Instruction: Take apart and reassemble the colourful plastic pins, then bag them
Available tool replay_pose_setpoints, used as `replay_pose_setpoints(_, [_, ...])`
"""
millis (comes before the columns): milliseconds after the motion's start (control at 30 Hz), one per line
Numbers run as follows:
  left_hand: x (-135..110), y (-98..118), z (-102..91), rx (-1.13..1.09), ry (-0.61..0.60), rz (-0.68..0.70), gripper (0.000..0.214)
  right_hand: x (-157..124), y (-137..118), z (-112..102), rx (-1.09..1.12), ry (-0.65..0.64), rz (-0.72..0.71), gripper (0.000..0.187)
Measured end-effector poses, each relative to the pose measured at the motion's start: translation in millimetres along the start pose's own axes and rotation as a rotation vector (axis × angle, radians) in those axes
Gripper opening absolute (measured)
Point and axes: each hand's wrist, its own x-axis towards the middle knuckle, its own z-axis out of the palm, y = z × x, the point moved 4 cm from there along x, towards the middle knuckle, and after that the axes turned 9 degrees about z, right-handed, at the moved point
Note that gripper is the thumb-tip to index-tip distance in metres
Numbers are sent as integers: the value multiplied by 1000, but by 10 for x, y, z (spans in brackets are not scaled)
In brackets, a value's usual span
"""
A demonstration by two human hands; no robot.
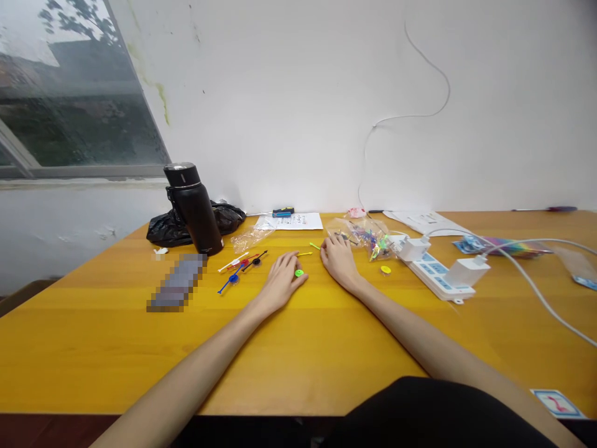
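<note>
My left hand (282, 278) rests low over the table, with a small round green disc (299, 272) between thumb and fingers. Just past its fingertips lies a thin yellow arrow (305, 253). My right hand (340, 261) is at the edge of a clear plastic bag (334, 227); its thumb and finger are on the end of a green arrow (314, 246). A yellow disc (385, 270) lies to the right of that hand. Left of my left hand are several arrow spinners: a blue one (234, 279), a black one (256, 261), and red and white ones.
A black bottle (194, 214) stands at left before a black plastic bag (231, 216), near a blurred flat object (180, 283). Small colourful parts (380, 242) lie in clear bags. A white power strip (436, 274) with plugs and cables is at right. Paper (303, 221) and a screwdriver (282, 213) lie by the wall.
</note>
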Motion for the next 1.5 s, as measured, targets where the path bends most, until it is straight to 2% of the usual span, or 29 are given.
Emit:
replay_pose_setpoints(100, [17, 31, -39, -79, 94, 26, 16, 0, -28, -86, 116, 19, 31, 13])
replay_pose_setpoints(167, [40, 52, -42, -240, 164, 6, 16, -58, -73, -138, 253, 21, 48, 15])
replay_pose_setpoints(300, [90, 45, 80, -705, 177, -111, 28, -295, -156, -159, 853, -24, 173, 21])
replay_pose_setpoints(333, [97, 33, 113, -786, 177, -140, 33, -353, -184, -144, 963, -57, 193, 24])
replay_pose_setpoints(400, [101, -9, 153, -883, 198, -204, 41, -435, -244, -115, 1045, -129, 187, 27])
replay_pose_setpoints(500, [86, -86, 147, -942, 272, -294, 47, -462, -279, -88, 1050, -181, 169, 27])
replay_pose_setpoints(633, [77, -137, 103, -940, 342, -328, 49, -432, -264, -62, 1077, -210, 192, 28])
replay_pose_setpoints(933, [100, -117, 123, -1029, 307, -313, 52, -464, -314, -35, 1056, -347, 181, 31])
replay_pose_setpoints(1133, [61, -121, 102, -1016, 326, -342, 53, -489, -332, -106, 933, -335, 148, 23])
replay_pose_setpoints(1233, [67, -93, 84, -1011, 331, -325, 51, -502, -336, -130, 965, -336, 162, 23])
replay_pose_setpoints(1500, [95, -44, 70, -1020, 317, -295, 51, -531, -368, -107, 1002, -379, 181, 32])
